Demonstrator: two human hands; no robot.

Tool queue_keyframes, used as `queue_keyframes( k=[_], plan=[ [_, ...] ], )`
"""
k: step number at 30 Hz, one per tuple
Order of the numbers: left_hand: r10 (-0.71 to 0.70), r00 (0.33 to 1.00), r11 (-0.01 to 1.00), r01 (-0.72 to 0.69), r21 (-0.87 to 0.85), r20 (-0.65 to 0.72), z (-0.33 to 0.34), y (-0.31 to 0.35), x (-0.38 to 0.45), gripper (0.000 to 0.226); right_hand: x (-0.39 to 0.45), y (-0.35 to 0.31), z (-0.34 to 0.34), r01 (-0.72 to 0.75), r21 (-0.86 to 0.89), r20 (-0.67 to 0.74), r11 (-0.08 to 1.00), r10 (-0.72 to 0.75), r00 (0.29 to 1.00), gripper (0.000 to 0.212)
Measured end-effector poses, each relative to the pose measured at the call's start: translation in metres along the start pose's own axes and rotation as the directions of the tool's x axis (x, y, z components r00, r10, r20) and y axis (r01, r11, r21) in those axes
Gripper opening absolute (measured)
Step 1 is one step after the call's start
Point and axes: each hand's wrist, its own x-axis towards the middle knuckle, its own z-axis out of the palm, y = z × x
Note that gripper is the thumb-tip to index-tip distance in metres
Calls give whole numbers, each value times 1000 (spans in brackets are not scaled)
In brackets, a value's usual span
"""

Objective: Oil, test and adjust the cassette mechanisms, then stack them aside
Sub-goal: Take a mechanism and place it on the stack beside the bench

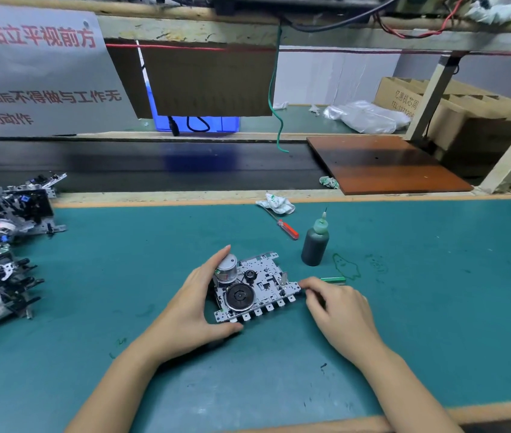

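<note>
A metal cassette mechanism (260,284) with a black flywheel and a silver motor lies on the green mat (435,307) in front of me. My left hand (194,310) grips its left side, with fingers over the motor and the thumb under the near edge. My right hand (338,307) pinches the mechanism's right end with curled fingers. A dark oil bottle (315,245) with a needle tip stands upright just behind and to the right. A red-handled screwdriver (285,226) lies beyond it. A pile of several mechanisms (1,245) sits at the left edge.
A small green stick (332,279) lies by my right fingertips, beside green marks on the mat. Crumpled cloths (276,203) rest near the mat's far edge. A black conveyor belt (154,164) runs behind, with a brown board (382,162) at its right.
</note>
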Motion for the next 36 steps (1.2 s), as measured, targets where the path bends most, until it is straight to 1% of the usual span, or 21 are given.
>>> queue_keyframes(
  k=[3, 6, 9, 11, 13, 14, 15, 16, 18, 20, 21, 22, 24, 26, 27, 29, 31, 32, 33, 34, 36],
  plan=[
    [-6, 1000, 999, 6, -31, 3, -1, 0, 0, 106, -1, 0, 1, -2, -5, -8, 1000, 2, 1000, 20],
    [-27, 999, 998, 28, -54, 20, 1, 3, -1, 116, -1, -1, 0, 0, -1, 7, 1000, 0, 1000, 22],
    [-8, 1000, 1000, 8, -17, -29, 7, 7, 0, 117, -1, -1, -1, 17, 36, 9, 999, -18, 1000, 27],
    [18, 997, 999, -16, 37, -70, 10, 9, 2, 114, -1, -2, -2, 32, 44, 31, 999, -33, 999, 26],
    [27, 995, 997, -20, 72, -96, 11, 9, 2, 112, -1, -2, -4, 42, 111, 84, 993, -52, 995, 21],
    [17, 994, 998, -9, 67, -108, 10, 9, 2, 111, -1, -3, -5, 39, 204, 98, 978, -60, 993, 19],
    [0, 993, 999, 4, 37, -120, 9, 8, 1, 112, -2, -4, -6, 32, 331, 91, 943, -66, 994, 18],
    [-22, 991, 1000, 21, -15, -129, 8, 10, 0, 112, -2, -6, -7, 18, 465, 72, 885, -58, 996, 21],
    [-78, 988, 984, 54, -167, -136, 6, 15, -3, 106, -3, -10, -11, -8, 677, 35, 736, -22, 999, 17],
    [-130, 984, 942, 85, -325, -119, 5, 19, -1, 92, -4, -14, -13, -20, 782, 8, 623, 22, 1000, 9],
    [-142, 986, 929, 102, -356, -89, 6, 19, 1, 80, -4, -15, -13, -22, 807, -3, 590, 40, 999, 7],
    [-153, 987, 918, 122, -377, -55, 5, 20, 3, 63, -4, -16, -13, -23, 819, -11, 573, 55, 998, 7],
    [-215, 976, 885, 176, -431, -44, 7, 23, 9, 21, -3, -17, -13, -34, 829, -10, 558, 76, 997, 7],
    [-195, 972, 897, 123, -425, -130, 8, 27, 6, 27, 1, -17, -14, -66, 830, 9, 554, 106, 994, 6],
    [-181, 970, 907, 100, -410, -163, 8, 29, 4, 26, 3, -18, -15, -90, 825, 20, 558, 131, 991, 6],
    [-157, 973, 930, 87, -358, -172, 9, 31, -1, 19, 7, -18, -16, -157, 814, 41, 560, 214, 976, 8],
    [-111, 979, 964, 64, -257, -170, 13, 29, -3, 5, 4, -18, -17, -247, 769, 60, 589, 319, 946, 7],
    [-80, 981, 980, 45, -195, -179, 15, 29, -3, 5, 0, -19, -18, -291, 726, 66, 623, 358, 931, 11],
    [-46, 981, 990, 18, -143, -189, 18, 31, -3, 10, -6, -19, -18, -324, 683, 72, 654, 381, 922, 18],
    [-12, 980, 993, -12, -118, -197, 21, 34, -3, 12, -13, -19, -18, -345, 661, 81, 667, 393, 916, 26],
    [25, 976, 995, -46, -90, -217, 26, 41, -2, 9, -24, -23, -22, -366, 660, 100, 657, 406, 909, 37]
  ],
)
